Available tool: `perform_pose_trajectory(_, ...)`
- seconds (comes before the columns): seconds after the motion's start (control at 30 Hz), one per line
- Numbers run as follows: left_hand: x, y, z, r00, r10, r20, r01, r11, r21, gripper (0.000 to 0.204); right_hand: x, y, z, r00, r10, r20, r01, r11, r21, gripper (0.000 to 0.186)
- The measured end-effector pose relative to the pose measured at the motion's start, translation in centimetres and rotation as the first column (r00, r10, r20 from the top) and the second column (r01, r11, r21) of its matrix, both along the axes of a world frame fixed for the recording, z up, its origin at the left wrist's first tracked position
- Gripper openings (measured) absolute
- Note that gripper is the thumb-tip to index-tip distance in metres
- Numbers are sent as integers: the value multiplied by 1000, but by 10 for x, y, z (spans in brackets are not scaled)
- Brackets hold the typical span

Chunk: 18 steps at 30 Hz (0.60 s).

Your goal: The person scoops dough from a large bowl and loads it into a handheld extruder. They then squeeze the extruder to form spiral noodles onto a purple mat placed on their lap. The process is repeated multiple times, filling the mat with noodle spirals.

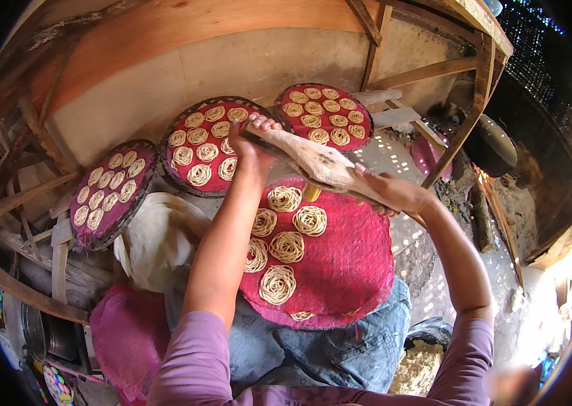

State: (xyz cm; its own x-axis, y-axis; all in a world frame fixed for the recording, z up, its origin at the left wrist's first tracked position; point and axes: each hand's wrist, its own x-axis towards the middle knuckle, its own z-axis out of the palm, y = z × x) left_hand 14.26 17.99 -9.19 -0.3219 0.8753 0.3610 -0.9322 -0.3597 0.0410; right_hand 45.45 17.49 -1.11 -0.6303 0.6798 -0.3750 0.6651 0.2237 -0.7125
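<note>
Both my hands grip a pale wooden lever press (316, 145), held aslant above a pink cloth-covered round tray (347, 264). My left hand (252, 135) is closed on its upper left end; my right hand (394, 193) wraps round the lower right end. A yellowish cylinder (311, 193) hangs under the press, its lower end over the cloth. Several coiled nests of pale strands (287, 247) lie on the left part of this tray, which rests on blue patterned fabric (326, 358) over my lap. My left forearm hides part of the tray's left side.
Three trays of similar coils (113, 189), (208, 145), (323, 116) stand along the back, inside wooden framing (448, 68). A dark pan (492, 145) sits over burning wood at right. Pale cloth (161, 240) and pink fabric (130, 338) lie left; a container of crumbly pale material (418, 369) stands lower right.
</note>
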Motion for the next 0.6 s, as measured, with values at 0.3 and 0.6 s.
perform_pose_trajectory(0.3, 12, 32, 0, 995, 55, 82, -47, 994, -104, 32, -15, 27, 2, 981, -162, 112, 139, 973, 187, 82)
perform_pose_trajectory(0.6, 27, 45, 5, 989, 32, 146, -4, 981, -192, 37, 1, 36, 14, 969, -214, 125, 177, 950, 258, 78)
